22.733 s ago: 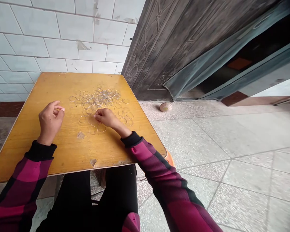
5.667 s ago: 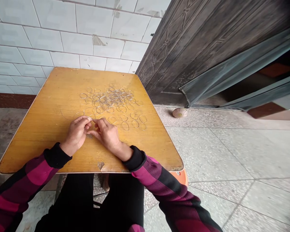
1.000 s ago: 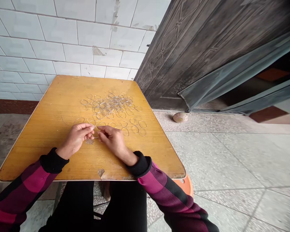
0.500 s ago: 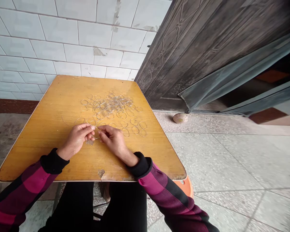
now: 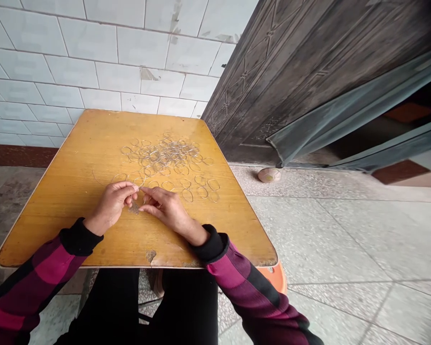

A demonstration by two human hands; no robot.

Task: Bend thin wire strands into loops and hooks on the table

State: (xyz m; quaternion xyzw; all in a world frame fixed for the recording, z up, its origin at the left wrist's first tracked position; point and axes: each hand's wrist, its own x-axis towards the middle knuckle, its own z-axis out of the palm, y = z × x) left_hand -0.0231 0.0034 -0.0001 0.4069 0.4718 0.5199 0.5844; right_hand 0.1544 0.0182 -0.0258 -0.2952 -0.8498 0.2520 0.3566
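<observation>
Two hands meet fingertip to fingertip: my left hand (image 5: 111, 207) and right hand (image 5: 167, 209) are each pinched shut on one thin wire ring (image 5: 141, 194) just above the middle of the wooden table (image 5: 86, 143). I judge it light, springy and easily bent, so best held on the wire at opposite sides. Loose rings (image 5: 165, 155) beyond are slender shiny ovals; the varnished top is chipped at its near edge.
</observation>
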